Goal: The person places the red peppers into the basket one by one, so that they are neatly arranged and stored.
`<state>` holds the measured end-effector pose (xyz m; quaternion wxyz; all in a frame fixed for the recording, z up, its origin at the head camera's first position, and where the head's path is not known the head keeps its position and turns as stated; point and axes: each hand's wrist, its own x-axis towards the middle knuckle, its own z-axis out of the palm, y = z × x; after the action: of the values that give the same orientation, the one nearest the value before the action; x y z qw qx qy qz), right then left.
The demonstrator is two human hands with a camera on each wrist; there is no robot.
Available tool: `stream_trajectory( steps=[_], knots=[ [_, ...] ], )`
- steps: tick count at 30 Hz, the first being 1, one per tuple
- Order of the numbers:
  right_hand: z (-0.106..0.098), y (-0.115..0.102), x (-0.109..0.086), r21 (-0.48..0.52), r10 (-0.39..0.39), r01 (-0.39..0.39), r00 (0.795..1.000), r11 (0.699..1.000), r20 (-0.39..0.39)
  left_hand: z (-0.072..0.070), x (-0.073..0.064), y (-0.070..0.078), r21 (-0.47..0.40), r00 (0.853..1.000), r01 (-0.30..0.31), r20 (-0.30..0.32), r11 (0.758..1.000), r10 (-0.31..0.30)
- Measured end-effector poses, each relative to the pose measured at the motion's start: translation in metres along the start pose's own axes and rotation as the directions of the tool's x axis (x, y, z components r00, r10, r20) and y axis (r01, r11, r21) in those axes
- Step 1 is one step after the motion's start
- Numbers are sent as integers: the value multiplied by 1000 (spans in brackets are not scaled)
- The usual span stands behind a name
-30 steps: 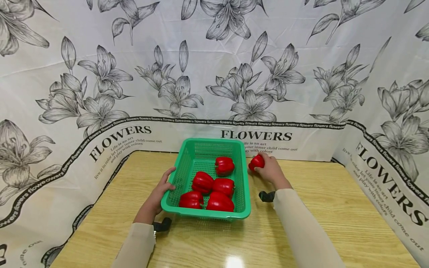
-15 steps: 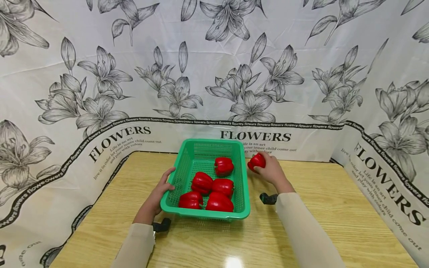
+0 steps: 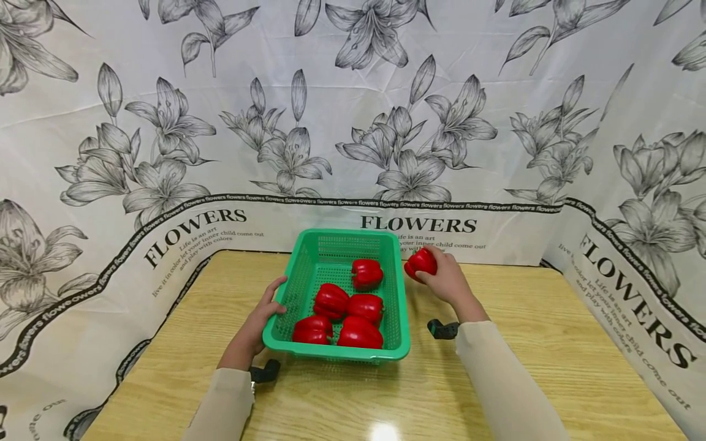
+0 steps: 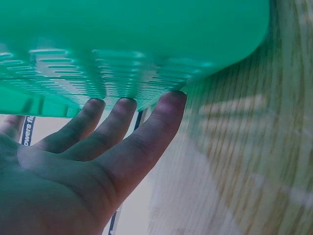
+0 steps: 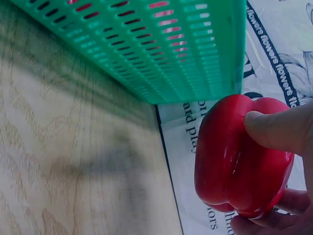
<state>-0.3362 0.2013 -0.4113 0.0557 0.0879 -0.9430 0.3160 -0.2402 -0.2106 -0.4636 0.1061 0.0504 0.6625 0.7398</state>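
A green plastic basket (image 3: 403, 306) with perforated walls stands in the middle, with several red bell peppers (image 3: 360, 332) inside. At its left side my left hand (image 3: 259, 324) holds the basket, its thumb lying over the rim. In the left wrist view that hand's fingers (image 4: 146, 132) reach up against the slotted outer wall; the thumb is hidden there. Beyond the basket's right side my right hand (image 3: 449, 282) grips another red bell pepper (image 3: 421, 263). The right wrist view shows the thumb across this pepper (image 5: 239, 161) and other fingers beneath it, close beside the basket wall (image 5: 161, 54).
The basket and hands are over a light wood-grain table (image 3: 540, 355). A white curtain (image 3: 353, 135) with black flower prints and lettering encloses the back and both sides. Dark wrist devices (image 3: 443, 329) show below both hands.
The right hand has raised the gripped pepper slightly and brought it a little nearer the basket's right rim. The left hand keeps its place on the basket, and the other peppers lie as before.
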Motion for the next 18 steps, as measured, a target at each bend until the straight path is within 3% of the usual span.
stream_trajectory(
  steps=[18],
  knots=[
    [-14,-24,-11,-3,-39,39,999,999,-34,0,0,0,2,1000,-3,-7,1000,3]
  ],
)
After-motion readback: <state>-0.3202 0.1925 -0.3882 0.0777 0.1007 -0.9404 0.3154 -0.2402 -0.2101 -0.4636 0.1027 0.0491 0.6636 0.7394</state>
